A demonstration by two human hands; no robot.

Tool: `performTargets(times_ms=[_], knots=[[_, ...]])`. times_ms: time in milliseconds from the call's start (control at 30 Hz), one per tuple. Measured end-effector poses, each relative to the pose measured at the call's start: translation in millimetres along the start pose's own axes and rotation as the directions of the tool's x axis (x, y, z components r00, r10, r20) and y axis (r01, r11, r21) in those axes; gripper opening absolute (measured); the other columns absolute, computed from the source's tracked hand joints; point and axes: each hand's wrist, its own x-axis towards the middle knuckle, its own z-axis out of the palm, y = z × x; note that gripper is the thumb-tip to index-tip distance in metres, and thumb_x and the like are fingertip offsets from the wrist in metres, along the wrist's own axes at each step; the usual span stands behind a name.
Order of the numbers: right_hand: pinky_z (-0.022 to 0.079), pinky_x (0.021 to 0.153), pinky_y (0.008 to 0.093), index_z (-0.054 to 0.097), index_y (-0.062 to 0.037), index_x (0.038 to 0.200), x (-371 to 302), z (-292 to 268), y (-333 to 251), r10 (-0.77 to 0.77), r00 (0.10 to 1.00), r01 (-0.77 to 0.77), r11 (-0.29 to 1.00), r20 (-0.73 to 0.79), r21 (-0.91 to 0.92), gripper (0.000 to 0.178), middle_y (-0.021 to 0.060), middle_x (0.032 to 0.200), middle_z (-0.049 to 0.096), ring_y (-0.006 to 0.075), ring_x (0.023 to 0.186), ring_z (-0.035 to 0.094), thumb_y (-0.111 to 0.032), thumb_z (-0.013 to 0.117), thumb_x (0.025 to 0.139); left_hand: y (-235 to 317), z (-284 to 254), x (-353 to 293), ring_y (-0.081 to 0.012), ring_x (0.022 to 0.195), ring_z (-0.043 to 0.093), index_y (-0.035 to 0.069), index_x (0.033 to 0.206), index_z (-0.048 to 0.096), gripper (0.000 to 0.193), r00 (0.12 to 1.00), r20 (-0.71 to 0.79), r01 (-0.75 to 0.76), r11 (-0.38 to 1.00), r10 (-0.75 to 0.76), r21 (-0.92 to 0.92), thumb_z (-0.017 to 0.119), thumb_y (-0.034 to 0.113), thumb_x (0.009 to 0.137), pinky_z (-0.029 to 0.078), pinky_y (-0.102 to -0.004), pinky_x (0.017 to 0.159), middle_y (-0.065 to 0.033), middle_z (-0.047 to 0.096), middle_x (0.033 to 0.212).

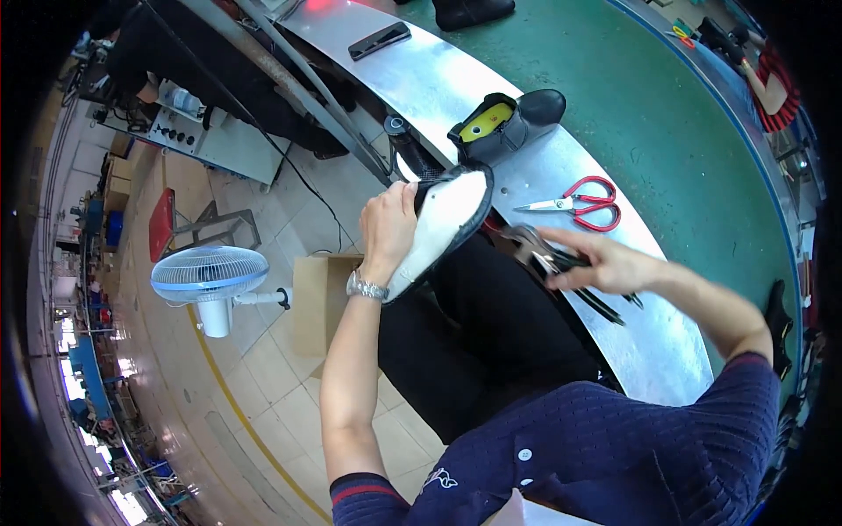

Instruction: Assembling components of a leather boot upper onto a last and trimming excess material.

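Observation:
My left hand (390, 226) is closed round a black shoe (443, 230), held sole up so that its pale white underside faces me. A dark edge runs round that underside. In my right hand (605, 261) is a pair of pincers (531, 245), somewhat blurred, with a metal head and dark handles. The pincers' head is close to the shoe's right edge; whether they touch, I cannot tell. Red-handled scissors (574, 204) lie on the metal bench (653, 337) beyond my right hand. Farther back on the bench, a black ankle boot (509, 123) shows a yellow insole.
A dark phone (379, 40) lies at the bench's far end. A black post-like stand (408, 145) rises beside the bench edge. To the left are a fan (210, 273), a cardboard box (320, 302) and a red stool (167, 223). Another person (197, 66) works at the upper left.

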Motion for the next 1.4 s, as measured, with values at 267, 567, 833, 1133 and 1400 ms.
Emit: performTargets(times_ms=[267, 567, 833, 1133, 1400], knots=[[0.046, 0.084, 0.0267, 0.013, -0.0093, 0.153, 106, -19, -91, 0.188, 0.962, -0.088, 0.899, 0.197, -0.428, 0.074, 0.0078, 0.100, 0.063, 0.0134, 0.093, 0.060, -0.008, 0.057, 0.093, 27, -10, -48, -0.0345, 0.095, 0.063, -0.006, 0.134, 0.042, 0.077, 0.979, 0.182, 0.135, 0.958, -0.090, -0.252, 0.077, 0.030, 0.076, 0.046, -0.0426, 0.087, -0.0212, 0.065, 0.101], [0.048, 0.061, 0.0498, 0.026, -0.0038, 0.145, 72, 24, -35, -0.281, 0.958, 0.184, 0.752, -0.055, -0.632, 0.059, 0.0257, 0.077, 0.064, 0.0422, 0.066, 0.064, -0.011, 0.052, 0.093, 49, 13, -82, -0.0317, 0.119, 0.053, -0.002, 0.136, 0.044, 0.085, 0.992, -0.125, -0.028, 0.998, 0.034, 0.048, 0.084, 0.012, 0.062, 0.039, -0.0413, 0.103, -0.0172, 0.058, 0.126], [0.050, 0.058, 0.0437, 0.032, -0.0071, 0.146, 69, -3, -92, -0.203, 0.971, 0.178, 0.260, 0.126, -0.949, 0.062, 0.0194, 0.070, 0.064, 0.0346, 0.061, 0.065, -0.009, 0.056, 0.089, 31, 19, -86, -0.0372, 0.119, 0.052, -0.005, 0.133, 0.047, 0.076, 0.963, -0.134, -0.195, 0.946, 0.235, 0.257, 0.079, 0.017, 0.069, 0.042, -0.0452, 0.101, -0.0217, 0.056, 0.127], [0.050, 0.069, 0.0510, 0.031, -0.0143, 0.145, 88, 8, -85, -0.225, 0.970, 0.064, 0.588, -0.087, -0.806, 0.059, 0.0245, 0.085, 0.066, 0.0419, 0.078, 0.066, -0.018, 0.056, 0.092, 32, 21, -87, -0.0415, 0.119, 0.051, -0.008, 0.132, 0.047, 0.069, 0.964, -0.097, -0.212, 0.936, 0.248, 0.281, 0.075, 0.018, 0.074, 0.041, -0.0478, 0.103, -0.0270, 0.050, 0.131], [0.047, 0.060, 0.0470, 0.022, -0.0151, 0.151, 93, 5, -59, -0.319, 0.937, 0.109, 0.651, -0.140, -0.751, 0.065, 0.0246, 0.074, 0.062, 0.0394, 0.064, 0.063, -0.014, 0.054, 0.094, 31, 25, -88, -0.0404, 0.120, 0.052, -0.006, 0.132, 0.049, 0.068, 0.963, -0.132, -0.188, 0.934, 0.237, 0.303, 0.075, 0.018, 0.073, 0.041, -0.0460, 0.104, -0.0255, 0.052, 0.132]])
